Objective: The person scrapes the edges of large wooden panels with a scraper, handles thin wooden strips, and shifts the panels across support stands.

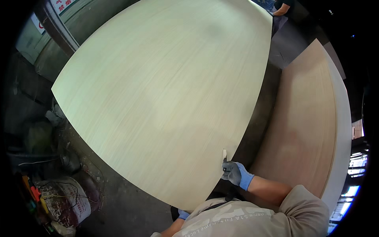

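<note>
The right hand (235,173), in a grey and blue glove, is curling its fingers tight around a small dark tool (226,162) at the near right edge of the big pale wood sheet (166,91). The left hand (182,214) is hiding under the sheet's near corner, so I cannot tell its shape. A brown board stack (304,130) is lying to the right.

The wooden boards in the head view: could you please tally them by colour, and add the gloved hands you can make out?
Pale cream board: 1
Reddish-brown board: 1
Gloved hands: 2, the right hand at the pale board's edge, gripping a small dark tool, and the left hand, mostly hidden
Total: 4
</note>
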`<action>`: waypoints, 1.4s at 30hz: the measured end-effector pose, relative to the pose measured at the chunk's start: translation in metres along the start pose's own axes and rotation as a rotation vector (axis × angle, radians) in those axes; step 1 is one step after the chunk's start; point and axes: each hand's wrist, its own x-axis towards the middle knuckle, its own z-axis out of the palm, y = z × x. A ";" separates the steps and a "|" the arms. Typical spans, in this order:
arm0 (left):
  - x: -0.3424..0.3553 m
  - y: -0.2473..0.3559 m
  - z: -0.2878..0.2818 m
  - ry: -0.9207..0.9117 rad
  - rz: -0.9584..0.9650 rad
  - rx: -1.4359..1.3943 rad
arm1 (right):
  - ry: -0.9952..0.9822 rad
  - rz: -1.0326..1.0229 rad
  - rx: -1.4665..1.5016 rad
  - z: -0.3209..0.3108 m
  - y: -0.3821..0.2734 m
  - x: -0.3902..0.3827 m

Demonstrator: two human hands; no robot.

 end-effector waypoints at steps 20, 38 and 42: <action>0.050 0.256 0.193 0.942 1.574 1.844 | 0.003 -0.786 -0.333 -0.063 -0.191 0.014; 0.502 0.083 0.522 1.537 0.825 2.401 | 0.602 -1.208 -1.356 0.018 -0.720 0.223; 0.498 0.080 0.526 1.514 0.823 2.412 | 0.651 -1.192 -1.454 0.063 -0.757 0.251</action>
